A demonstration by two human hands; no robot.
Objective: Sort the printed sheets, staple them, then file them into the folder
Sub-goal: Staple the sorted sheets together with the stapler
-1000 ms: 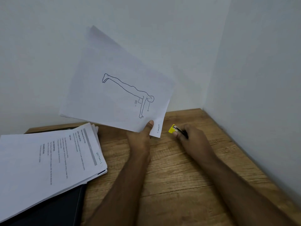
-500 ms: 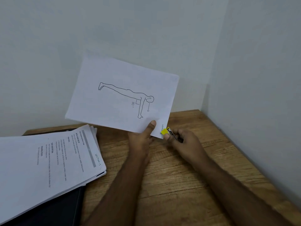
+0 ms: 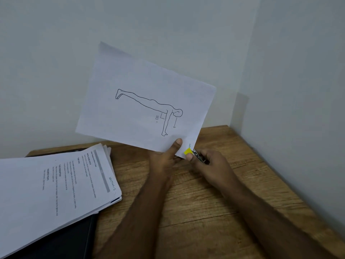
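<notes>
The right hand (image 3: pixel 209 165) hides most of the stapler (image 3: pixel 194 154); the folder (image 3: pixel 61 242) lies under papers (image 3: pixel 46 184).

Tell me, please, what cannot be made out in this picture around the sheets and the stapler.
- Stapler, head view: the right hand covers most of it; only the yellow tip and some metal show.
- Held sheets: their number is unclear, because the top page hides the rest; the stapler covers part of the corner note.
- Paper stack: cut off by the left edge, print too small.
- Black folder: mostly under the stack.

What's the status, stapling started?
Left hand pinching sheets upright. Right hand gripping stapler on the corner. Nothing blocking.
</notes>
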